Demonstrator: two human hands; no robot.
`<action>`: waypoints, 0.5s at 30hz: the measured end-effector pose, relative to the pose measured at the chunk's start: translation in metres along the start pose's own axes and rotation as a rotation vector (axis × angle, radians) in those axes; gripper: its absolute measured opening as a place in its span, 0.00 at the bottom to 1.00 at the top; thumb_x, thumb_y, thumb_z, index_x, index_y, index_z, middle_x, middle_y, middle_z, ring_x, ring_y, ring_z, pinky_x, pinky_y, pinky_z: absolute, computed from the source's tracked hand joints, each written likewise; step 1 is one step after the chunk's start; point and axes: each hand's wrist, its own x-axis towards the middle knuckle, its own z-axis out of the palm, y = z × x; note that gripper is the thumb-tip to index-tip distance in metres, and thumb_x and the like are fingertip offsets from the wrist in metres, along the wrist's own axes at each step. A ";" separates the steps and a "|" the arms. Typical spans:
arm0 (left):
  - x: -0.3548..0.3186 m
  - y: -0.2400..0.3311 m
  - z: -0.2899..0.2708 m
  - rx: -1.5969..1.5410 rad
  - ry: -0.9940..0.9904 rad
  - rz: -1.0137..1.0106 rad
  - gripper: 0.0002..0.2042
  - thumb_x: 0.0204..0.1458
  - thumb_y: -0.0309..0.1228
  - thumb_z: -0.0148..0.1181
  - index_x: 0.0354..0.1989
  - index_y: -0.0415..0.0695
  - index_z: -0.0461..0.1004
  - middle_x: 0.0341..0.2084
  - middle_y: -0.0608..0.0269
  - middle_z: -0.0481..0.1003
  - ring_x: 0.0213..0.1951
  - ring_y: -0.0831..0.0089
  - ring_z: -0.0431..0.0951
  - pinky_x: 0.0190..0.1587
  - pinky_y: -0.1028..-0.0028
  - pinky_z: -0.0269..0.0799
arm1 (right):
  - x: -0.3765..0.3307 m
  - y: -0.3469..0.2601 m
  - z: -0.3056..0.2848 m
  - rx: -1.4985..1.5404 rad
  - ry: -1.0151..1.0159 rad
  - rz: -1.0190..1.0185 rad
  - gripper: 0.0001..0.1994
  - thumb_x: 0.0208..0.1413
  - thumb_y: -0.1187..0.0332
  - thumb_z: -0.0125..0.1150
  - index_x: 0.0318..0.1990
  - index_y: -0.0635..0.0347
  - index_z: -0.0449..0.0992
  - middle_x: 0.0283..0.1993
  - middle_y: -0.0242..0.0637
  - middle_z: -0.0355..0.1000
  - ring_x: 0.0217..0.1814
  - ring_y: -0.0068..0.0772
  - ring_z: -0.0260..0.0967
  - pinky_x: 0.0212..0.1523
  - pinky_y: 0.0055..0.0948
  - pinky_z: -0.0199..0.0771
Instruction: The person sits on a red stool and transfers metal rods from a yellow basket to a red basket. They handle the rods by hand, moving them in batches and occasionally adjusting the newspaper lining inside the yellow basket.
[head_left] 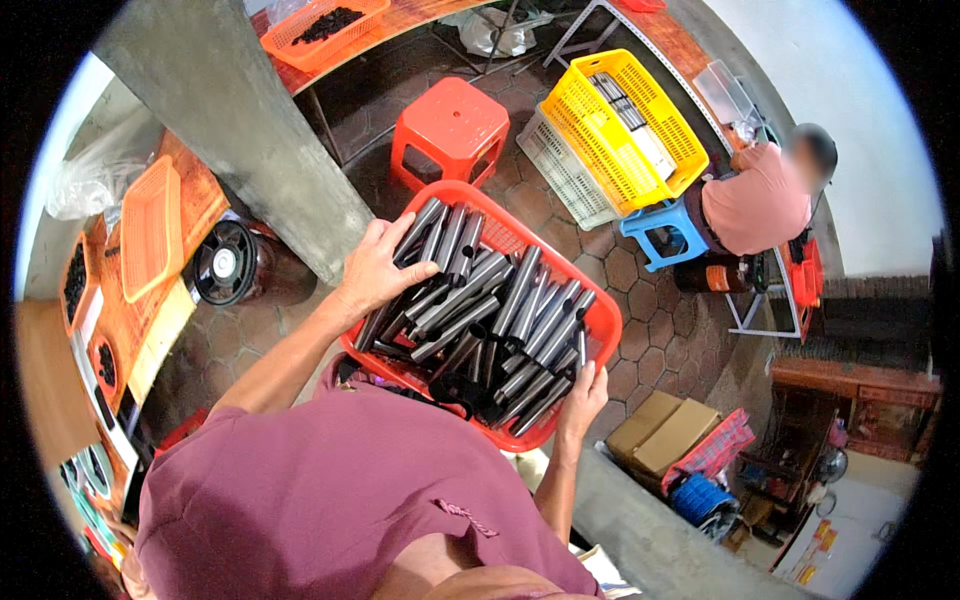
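Note:
A red plastic basket [602, 325] full of dark, shiny metal tubes [462, 295] is held in front of my body. The tubes lie in a loose heap at mixed angles, and some have a round hole in the side. Over the basket's left rim, my left hand [378, 268] is closed, its thumb stretched across the nearest tubes. At the lower right rim my right hand [583, 400] grips the basket, with the thumb on top next to the tube ends. The undersides of both hands are hidden.
A red stool [452, 125] stands just beyond the basket. Farther right are a yellow crate [625, 135] on a grey one, and a seated person [760, 200]. A concrete pillar [240, 120] and workbench [195, 205] are at left; cardboard boxes [660, 430] lie at lower right.

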 end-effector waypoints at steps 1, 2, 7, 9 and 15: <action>0.002 0.008 0.007 -0.024 0.017 -0.023 0.44 0.43 0.63 0.63 0.64 0.45 0.63 0.45 0.53 0.67 0.49 0.55 0.73 0.49 0.59 0.70 | 0.017 -0.001 -0.006 0.004 -0.011 -0.040 0.17 0.66 0.61 0.48 0.45 0.70 0.73 0.32 0.35 0.71 0.34 0.25 0.64 0.38 0.31 0.67; 0.006 0.015 0.018 -0.036 0.027 -0.054 0.45 0.42 0.63 0.62 0.64 0.45 0.63 0.46 0.54 0.67 0.50 0.56 0.72 0.50 0.59 0.70 | 0.035 0.018 -0.015 0.012 -0.027 -0.045 0.17 0.66 0.62 0.48 0.46 0.70 0.72 0.32 0.35 0.72 0.34 0.25 0.64 0.39 0.31 0.68; 0.000 0.041 0.050 -0.029 0.093 -0.179 0.45 0.42 0.63 0.63 0.65 0.46 0.63 0.48 0.53 0.67 0.52 0.55 0.71 0.53 0.59 0.68 | 0.093 0.014 -0.028 -0.010 -0.122 -0.108 0.16 0.66 0.62 0.49 0.45 0.70 0.73 0.32 0.35 0.72 0.33 0.24 0.64 0.38 0.30 0.68; -0.008 0.041 0.050 -0.036 0.105 -0.224 0.45 0.43 0.63 0.63 0.65 0.46 0.62 0.48 0.52 0.67 0.52 0.55 0.71 0.53 0.59 0.68 | 0.102 0.022 -0.023 -0.023 -0.155 -0.130 0.16 0.66 0.62 0.49 0.44 0.70 0.73 0.32 0.35 0.72 0.33 0.24 0.64 0.38 0.30 0.68; 0.013 0.053 0.065 0.004 0.174 -0.281 0.45 0.42 0.63 0.62 0.65 0.46 0.62 0.49 0.51 0.67 0.52 0.53 0.72 0.52 0.58 0.70 | 0.162 0.029 -0.009 0.010 -0.243 -0.169 0.16 0.66 0.63 0.48 0.45 0.69 0.73 0.33 0.34 0.72 0.34 0.23 0.65 0.39 0.29 0.68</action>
